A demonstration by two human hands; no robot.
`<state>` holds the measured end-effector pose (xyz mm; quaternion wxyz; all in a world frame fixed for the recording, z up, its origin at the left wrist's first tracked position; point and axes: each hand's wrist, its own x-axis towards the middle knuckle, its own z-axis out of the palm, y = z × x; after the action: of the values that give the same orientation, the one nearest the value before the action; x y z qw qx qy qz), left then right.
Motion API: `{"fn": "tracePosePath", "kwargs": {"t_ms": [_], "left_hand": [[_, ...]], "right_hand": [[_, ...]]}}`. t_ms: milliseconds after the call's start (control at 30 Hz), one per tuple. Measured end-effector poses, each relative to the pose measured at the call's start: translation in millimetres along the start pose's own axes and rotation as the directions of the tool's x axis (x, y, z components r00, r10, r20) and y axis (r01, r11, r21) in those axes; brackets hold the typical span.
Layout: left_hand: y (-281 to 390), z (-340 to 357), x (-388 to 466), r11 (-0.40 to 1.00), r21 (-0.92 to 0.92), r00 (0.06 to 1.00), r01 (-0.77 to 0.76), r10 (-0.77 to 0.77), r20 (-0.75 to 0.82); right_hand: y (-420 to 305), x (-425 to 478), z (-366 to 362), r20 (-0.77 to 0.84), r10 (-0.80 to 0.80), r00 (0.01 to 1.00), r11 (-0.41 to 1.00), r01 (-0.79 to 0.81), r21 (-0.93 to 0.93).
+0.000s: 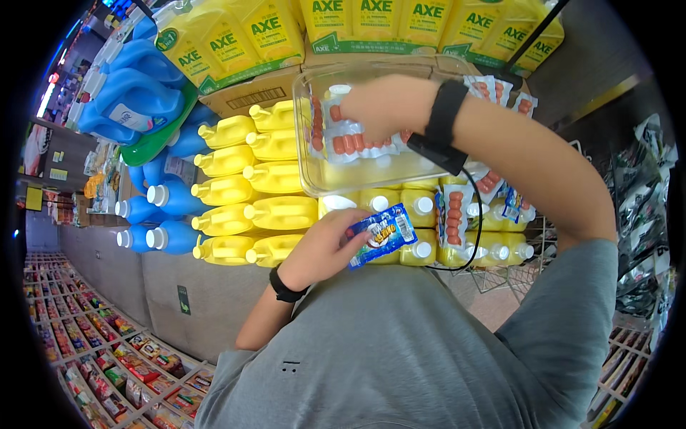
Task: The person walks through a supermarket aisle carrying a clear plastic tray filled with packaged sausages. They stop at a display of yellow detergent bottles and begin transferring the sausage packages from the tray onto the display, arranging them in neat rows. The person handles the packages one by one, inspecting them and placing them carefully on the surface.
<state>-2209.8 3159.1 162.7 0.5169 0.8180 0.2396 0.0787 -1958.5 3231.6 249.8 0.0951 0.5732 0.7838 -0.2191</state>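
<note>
A blue snack packet point(381, 236) is pinched between the thumb and fingers of my left hand point(329, 246), low in front of my body. My right hand point(383, 104), blurred, reaches into a clear plastic bin point(305, 177); whether its fingers grip anything is hidden. Clear packs of small red sausages point(348, 145) lie in the bin beneath and beside that hand. Another sausage pack point(454, 217) rests on the bottle tops right of the blue packet, and a further blue packet point(512, 206) lies farther right. More sausage packs point(482, 88) sit beyond my right wrist.
Yellow jugs point(281, 212) and white-capped bottles point(418, 206) stand under and around the bin. Blue jugs point(177, 195) are at the left. AXE bottle packs point(375, 27) line the back on cardboard. A black cable point(479, 230) hangs from my right wrist. Snack shelves point(123, 370) fill the lower left.
</note>
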Motion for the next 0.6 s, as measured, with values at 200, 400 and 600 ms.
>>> {"fn": "tracePosePath", "kwargs": {"t_ms": [200,400,600], "left_hand": [[-9.3,-2.1,3.2,0.998,-0.009,0.998,-0.062,0.062,0.010],[-9.9,-3.4,1.6,0.998,-0.025,0.998,-0.062,0.062,0.006],[-9.0,-4.0,2.8,0.995,-0.020,0.995,-0.097,0.096,-0.022]], "right_hand": [[6.1,25.9,34.4,0.005,0.051,0.999,0.987,-0.051,0.154],[2.0,21.7,25.2,0.361,0.093,0.928,0.666,-0.328,0.670],[6.7,24.5,29.8,0.305,0.073,0.949,0.557,-0.293,0.777]]}}
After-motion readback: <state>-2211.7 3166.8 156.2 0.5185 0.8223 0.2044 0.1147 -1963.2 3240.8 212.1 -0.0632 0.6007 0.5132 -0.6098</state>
